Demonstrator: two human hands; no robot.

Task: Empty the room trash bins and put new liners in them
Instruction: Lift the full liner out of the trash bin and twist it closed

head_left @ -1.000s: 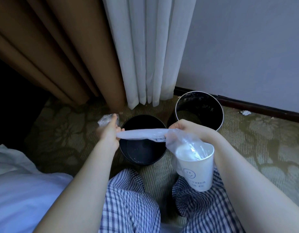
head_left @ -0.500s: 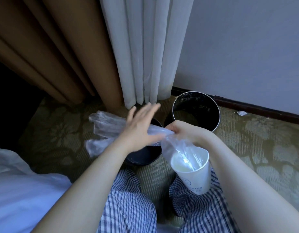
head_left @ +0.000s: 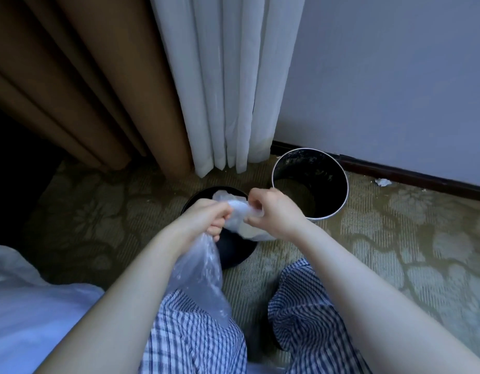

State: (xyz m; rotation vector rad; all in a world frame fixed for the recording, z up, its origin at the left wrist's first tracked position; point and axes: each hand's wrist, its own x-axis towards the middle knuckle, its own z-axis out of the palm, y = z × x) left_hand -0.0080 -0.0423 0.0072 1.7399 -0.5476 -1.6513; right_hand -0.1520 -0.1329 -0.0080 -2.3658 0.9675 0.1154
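A clear plastic bag (head_left: 201,271) stretches between both hands above a small black bin (head_left: 233,252) on the carpet. My left hand (head_left: 206,220) grips the bag, and a long loose part of it hangs down over my left knee. My right hand (head_left: 271,211) pinches the bunched part of the bag close by. The white paper cup seen earlier is hidden. A second, taller black bin with a metal rim (head_left: 310,182) stands at the back right near the wall, without a liner.
Brown and white curtains (head_left: 179,90) hang behind the bins. A scrap of white paper (head_left: 382,182) lies by the dark skirting board. White bedding (head_left: 25,306) sits at the lower left. My knees in checked trousers (head_left: 301,314) are just in front of the bins.
My hands have come close together over the small bin. The left hand, open half a second ago, now grips the bag. The white cup in the bag has gone out of sight.
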